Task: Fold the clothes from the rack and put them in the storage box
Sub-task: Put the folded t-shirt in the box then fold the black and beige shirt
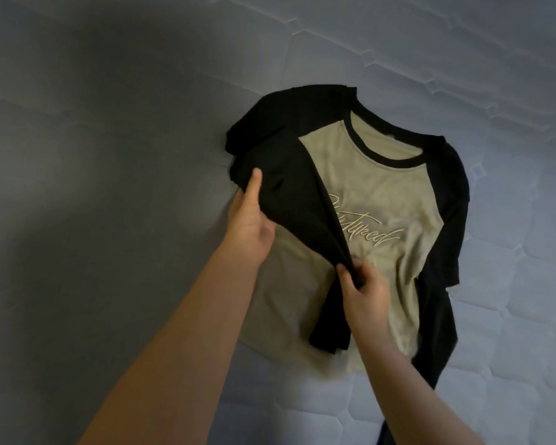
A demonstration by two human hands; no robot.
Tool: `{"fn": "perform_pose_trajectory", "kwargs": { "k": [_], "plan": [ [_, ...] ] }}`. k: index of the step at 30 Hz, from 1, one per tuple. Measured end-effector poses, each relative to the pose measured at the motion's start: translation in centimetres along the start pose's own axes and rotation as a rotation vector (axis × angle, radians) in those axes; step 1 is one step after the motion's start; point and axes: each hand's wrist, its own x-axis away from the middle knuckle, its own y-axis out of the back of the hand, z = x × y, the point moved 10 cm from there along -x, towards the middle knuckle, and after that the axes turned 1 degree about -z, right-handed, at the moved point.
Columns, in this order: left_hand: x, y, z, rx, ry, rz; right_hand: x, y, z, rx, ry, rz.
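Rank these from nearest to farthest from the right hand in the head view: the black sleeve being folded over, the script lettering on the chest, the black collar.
1. Black sleeve: pinched in the right hand, reaching left to the left hand.
2. Script lettering: just above that hand, mid-chest.
3. Black collar: farthest, at the shirt's top edge.

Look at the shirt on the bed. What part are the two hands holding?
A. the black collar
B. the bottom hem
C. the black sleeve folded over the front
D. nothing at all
C: the left hand and the right hand both grip the black sleeve, which is drawn across the tan front of the shirt, while the collar lies untouched on the bed.
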Motion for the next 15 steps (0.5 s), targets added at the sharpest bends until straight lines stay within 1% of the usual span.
{"fn": "perform_pose_trajectory", "kwargs": {
  "k": [2, 3, 4, 6, 7, 8, 10, 12, 13, 15],
  "plan": [
    [0.4, 0.2, 0.2, -0.185, -0.049, -0.058, 0.4, 0.3, -0.1, -0.116, -0.022, 0.044],
    [0.6, 0.3, 0.2, -0.240, -0.071, -0.092, 0.4, 0.3, -0.1, -0.203, -0.060, 0.076],
    [0.8, 0.4, 0.3, -0.238, -0.078, -0.116, 0.3, 0.1, -0.3, -0.285, -0.103, 0.119],
    [0.9, 0.0, 0.4, -0.107, -0.063, -0.101, 0.0, -0.7, -0.8, -0.371, -0.183, 0.219],
    [1.1, -0.2, 0.5, -0.073, -0.062, -0.086, -0.2, -1.0, -1.1, -0.380, -0.218, 0.251],
    [1.3, -0.2, 0.6, -0.119, -0.064, -0.081, -0.4, -1.1, -1.3, -0.377, -0.256, 0.258],
    [1.9, 0.0, 2.0, -0.308, -0.038, -0.069, -1.1, -0.7, -1.7, -0.359, -0.305, 0.223],
    [2.6, 0.4, 4.2, -0.450, -0.001, -0.065, -1.7, -0.5, -1.0, -0.303, -0.252, 0.202],
    [2.8, 0.9, 5.1, -0.465, 0.003, -0.071, -2.0, -0.3, -0.6, -0.252, -0.198, 0.193],
    [3.1, 2.0, 5.9, -0.392, -0.022, -0.121, -2.2, 0.5, 0.1, -0.158, -0.108, 0.138]
  ]
}}
